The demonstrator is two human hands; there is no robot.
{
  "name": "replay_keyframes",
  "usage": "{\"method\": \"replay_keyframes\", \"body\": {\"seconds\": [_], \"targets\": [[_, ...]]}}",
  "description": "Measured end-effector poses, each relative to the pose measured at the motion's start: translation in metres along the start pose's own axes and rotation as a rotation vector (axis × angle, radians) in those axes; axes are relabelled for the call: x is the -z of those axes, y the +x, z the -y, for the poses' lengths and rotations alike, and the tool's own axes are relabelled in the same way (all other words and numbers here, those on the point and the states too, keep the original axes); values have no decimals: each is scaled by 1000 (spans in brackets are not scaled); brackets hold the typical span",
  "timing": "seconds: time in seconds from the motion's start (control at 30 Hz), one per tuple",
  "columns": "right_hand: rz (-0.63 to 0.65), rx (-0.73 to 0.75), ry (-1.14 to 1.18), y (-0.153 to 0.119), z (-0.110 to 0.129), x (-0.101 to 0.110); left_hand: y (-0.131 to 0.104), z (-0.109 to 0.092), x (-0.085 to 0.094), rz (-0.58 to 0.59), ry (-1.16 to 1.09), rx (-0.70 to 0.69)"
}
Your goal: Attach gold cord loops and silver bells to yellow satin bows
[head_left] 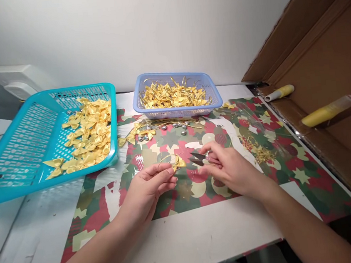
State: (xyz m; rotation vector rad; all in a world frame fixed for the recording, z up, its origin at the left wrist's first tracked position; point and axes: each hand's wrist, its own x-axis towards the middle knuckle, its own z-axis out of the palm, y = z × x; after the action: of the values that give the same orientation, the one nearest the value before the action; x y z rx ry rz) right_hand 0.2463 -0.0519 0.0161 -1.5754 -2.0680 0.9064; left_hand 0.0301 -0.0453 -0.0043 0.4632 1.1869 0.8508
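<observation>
Near the middle of the table my left hand pinches a yellow ribbon bow with a looped gold cord. Part of the bow is hidden behind my fingertips. To its right, my right hand grips a small pair of scissors. Their dark blades are spread apart and point left toward the bow, with a small gap between. Behind my hands lie several silver bells, gold cords and loose yellow bows.
A turquoise basket with yellow bows stands left. A blue-violet basket of corded bows stands against the wall. Cord scraps lie on the patterned sheet. Cardboard with two yellow tubes borders the right.
</observation>
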Motion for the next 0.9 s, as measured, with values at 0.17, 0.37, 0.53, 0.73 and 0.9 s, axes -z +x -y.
{"method": "replay_keyframes", "body": {"seconds": [0.17,0.37,0.53,0.73,0.9], "targets": [[-86,144,-59,-1,1,-8,-1,1,-2,-40,36,-30],[-204,323,23,-2,2,-30,-2,3,-3,-46,50,-83],[-333,327,-20,0,2,-43,-6,5,-4,-36,78,-98],[-355,271,-79,0,4,-45,-7,4,-4,-35,89,-90],[-350,247,-85,0,5,-46,-8,6,-2,-26,104,-93]]}}
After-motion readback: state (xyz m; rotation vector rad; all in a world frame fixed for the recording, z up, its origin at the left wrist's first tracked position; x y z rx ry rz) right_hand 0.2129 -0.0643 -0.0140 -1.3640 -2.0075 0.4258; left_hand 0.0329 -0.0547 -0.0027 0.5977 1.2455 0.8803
